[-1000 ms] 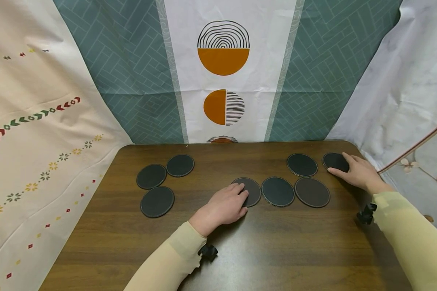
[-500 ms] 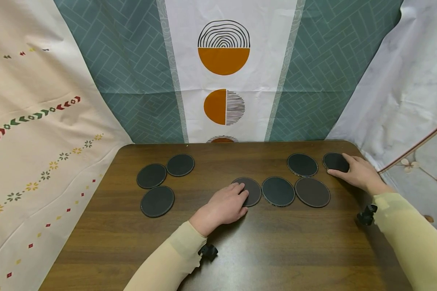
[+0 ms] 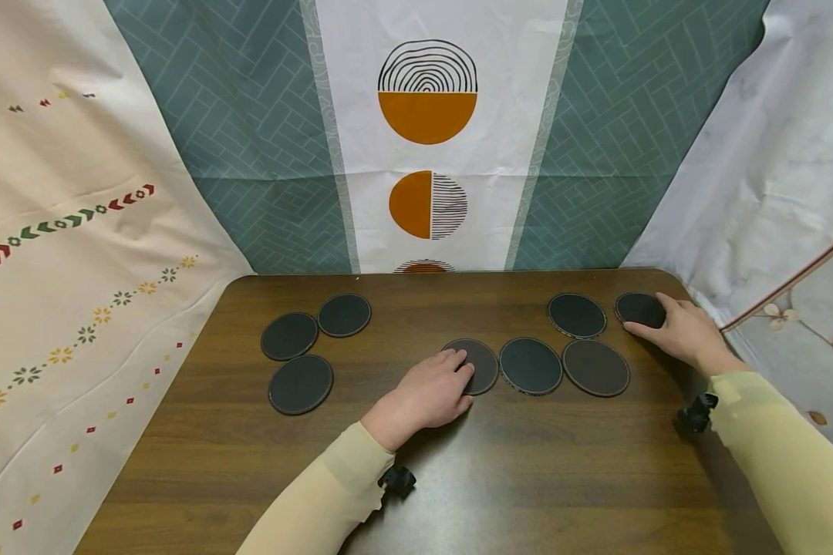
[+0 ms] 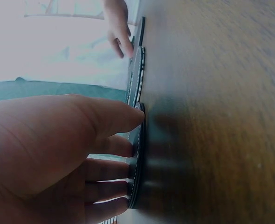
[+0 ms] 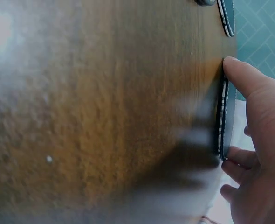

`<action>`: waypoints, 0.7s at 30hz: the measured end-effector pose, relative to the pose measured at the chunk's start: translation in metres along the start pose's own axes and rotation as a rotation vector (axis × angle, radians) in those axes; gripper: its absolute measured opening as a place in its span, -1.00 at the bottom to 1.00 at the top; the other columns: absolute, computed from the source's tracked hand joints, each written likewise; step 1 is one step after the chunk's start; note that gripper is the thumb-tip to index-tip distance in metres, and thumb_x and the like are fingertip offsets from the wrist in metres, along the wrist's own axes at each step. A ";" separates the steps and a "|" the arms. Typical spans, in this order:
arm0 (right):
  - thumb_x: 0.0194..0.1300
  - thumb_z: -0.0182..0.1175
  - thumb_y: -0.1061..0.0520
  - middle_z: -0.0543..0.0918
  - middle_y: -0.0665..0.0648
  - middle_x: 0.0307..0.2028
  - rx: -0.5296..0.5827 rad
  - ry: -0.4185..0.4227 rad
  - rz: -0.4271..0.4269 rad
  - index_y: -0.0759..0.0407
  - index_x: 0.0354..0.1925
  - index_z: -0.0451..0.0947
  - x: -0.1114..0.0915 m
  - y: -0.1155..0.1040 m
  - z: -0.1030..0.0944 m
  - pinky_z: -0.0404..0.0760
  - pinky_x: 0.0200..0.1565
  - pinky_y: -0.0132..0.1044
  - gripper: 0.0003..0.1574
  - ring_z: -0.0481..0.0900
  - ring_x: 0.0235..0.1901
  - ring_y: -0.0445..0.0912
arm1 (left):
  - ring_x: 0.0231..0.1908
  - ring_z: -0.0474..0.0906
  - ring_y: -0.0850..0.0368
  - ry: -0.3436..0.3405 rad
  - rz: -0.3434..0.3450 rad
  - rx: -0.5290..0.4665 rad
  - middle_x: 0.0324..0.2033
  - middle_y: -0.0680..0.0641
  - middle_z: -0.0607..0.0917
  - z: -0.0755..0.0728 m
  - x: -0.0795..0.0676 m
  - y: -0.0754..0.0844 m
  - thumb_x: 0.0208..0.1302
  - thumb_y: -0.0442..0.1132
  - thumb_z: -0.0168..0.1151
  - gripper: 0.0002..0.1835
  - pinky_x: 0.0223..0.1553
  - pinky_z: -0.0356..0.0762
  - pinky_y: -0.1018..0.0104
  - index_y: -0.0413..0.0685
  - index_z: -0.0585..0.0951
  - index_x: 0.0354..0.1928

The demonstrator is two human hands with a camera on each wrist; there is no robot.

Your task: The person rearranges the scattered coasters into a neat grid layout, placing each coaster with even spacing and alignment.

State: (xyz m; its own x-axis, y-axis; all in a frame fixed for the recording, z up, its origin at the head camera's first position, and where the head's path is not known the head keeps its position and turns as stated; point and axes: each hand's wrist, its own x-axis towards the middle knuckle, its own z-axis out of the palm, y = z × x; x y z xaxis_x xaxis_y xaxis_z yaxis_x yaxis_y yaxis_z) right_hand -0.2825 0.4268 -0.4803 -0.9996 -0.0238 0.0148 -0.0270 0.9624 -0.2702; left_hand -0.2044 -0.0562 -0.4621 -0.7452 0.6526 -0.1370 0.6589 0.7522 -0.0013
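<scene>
I have the wooden bench point(image 3: 562, 478) widest in view. On it my left hand point(image 3: 430, 391) lies with fingers loosely extended over a grey-brown disc point(image 3: 484, 366) near the middle — my right hand point(image 3: 687, 331) pinches a black disc point(image 3: 637, 308) by its rim, back right.

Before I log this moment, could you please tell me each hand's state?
Left hand: open, resting on a dark brown stitched coaster.
Right hand: closed, holding a black stitched coaster.
</scene>
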 end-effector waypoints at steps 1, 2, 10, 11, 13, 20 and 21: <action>0.48 0.29 -0.51 0.27 0.85 0.37 0.001 0.008 -0.001 0.67 0.60 0.07 0.000 -0.001 0.000 0.31 0.31 0.61 0.45 0.28 0.33 0.71 | 0.61 0.32 -0.09 0.004 0.000 0.000 0.61 -0.19 0.42 0.000 0.000 0.000 0.69 0.10 0.20 -0.36 0.61 0.24 0.16 -0.08 0.51 0.60; 0.48 0.30 -0.50 0.28 0.85 0.36 0.001 0.015 -0.001 0.67 0.60 0.08 0.000 -0.002 0.000 0.31 0.30 0.61 0.44 0.29 0.33 0.71 | 0.61 0.32 -0.09 0.006 0.001 -0.001 0.61 -0.19 0.42 0.000 0.000 0.000 0.69 0.09 0.20 -0.36 0.61 0.25 0.16 -0.08 0.51 0.60; 0.48 0.28 -0.53 0.28 0.82 0.39 0.004 0.051 -0.002 0.63 0.62 0.09 -0.001 -0.012 0.000 0.32 0.29 0.62 0.44 0.30 0.33 0.69 | 0.60 0.33 -0.11 0.009 0.005 -0.005 0.60 -0.20 0.43 -0.001 -0.001 0.000 0.69 0.09 0.21 -0.37 0.61 0.25 0.15 -0.10 0.51 0.59; 0.48 0.29 -0.52 0.28 0.82 0.40 0.005 0.055 -0.005 0.63 0.62 0.10 -0.001 -0.014 0.001 0.32 0.29 0.62 0.44 0.30 0.33 0.69 | 0.60 0.34 -0.11 0.010 0.005 -0.003 0.60 -0.20 0.43 -0.001 -0.001 0.000 0.69 0.08 0.21 -0.37 0.61 0.25 0.16 -0.10 0.52 0.59; 0.47 0.29 -0.52 0.28 0.81 0.41 0.004 0.064 -0.010 0.62 0.62 0.10 -0.001 -0.018 0.001 0.31 0.30 0.63 0.44 0.29 0.34 0.69 | 0.60 0.34 -0.10 0.010 0.007 0.000 0.60 -0.20 0.43 0.000 -0.001 0.000 0.69 0.08 0.21 -0.37 0.60 0.25 0.16 -0.10 0.52 0.59; 0.46 0.32 -0.51 0.25 0.78 0.45 0.029 0.071 -0.031 0.56 0.64 0.12 0.000 -0.037 0.000 0.21 0.35 0.65 0.41 0.21 0.41 0.69 | 0.60 0.34 -0.11 0.008 0.007 0.004 0.60 -0.20 0.43 0.000 -0.001 0.000 0.69 0.09 0.20 -0.37 0.61 0.25 0.16 -0.11 0.51 0.59; 0.47 0.32 -0.50 0.24 0.78 0.46 0.032 0.069 -0.037 0.55 0.65 0.12 0.001 -0.040 -0.001 0.20 0.35 0.66 0.40 0.20 0.41 0.69 | 0.60 0.34 -0.11 0.009 0.008 0.004 0.60 -0.20 0.43 0.000 -0.001 0.000 0.69 0.09 0.21 -0.37 0.61 0.25 0.16 -0.11 0.51 0.59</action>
State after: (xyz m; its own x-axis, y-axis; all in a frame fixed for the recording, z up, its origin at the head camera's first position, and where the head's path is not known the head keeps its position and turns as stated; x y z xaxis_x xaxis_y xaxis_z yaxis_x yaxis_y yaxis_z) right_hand -0.2820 0.3882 -0.4687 -0.9950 -0.0397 0.0911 -0.0654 0.9520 -0.2990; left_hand -0.2037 -0.0567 -0.4617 -0.7411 0.6590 -0.1284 0.6649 0.7469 -0.0043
